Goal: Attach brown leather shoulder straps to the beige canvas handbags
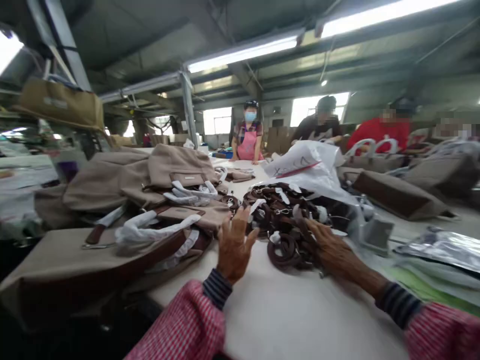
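Note:
A heap of coiled dark brown straps (283, 250) with metal clips and bits of white wrapping lies on the white table. My left hand (236, 247) is open at the heap's left edge, fingers spread, holding nothing. On the heap's right side, my right hand (332, 250) closes on a brown strap (303, 227); its fingertips are partly hidden among the coils. Left of my hands, beige-and-brown handbags (75, 250) are piled up, their handles (150, 232) wrapped in white. A clear plastic bag (311, 162) lies behind and beside the straps.
More handbags (401, 192) lie on the right. Silver packaging (446, 247) rests at the right edge. Across the table stands a person in a pink apron (249, 142); other people, one in a red top (386, 127), are at the far right. A tan bag (62, 102) hangs upper left.

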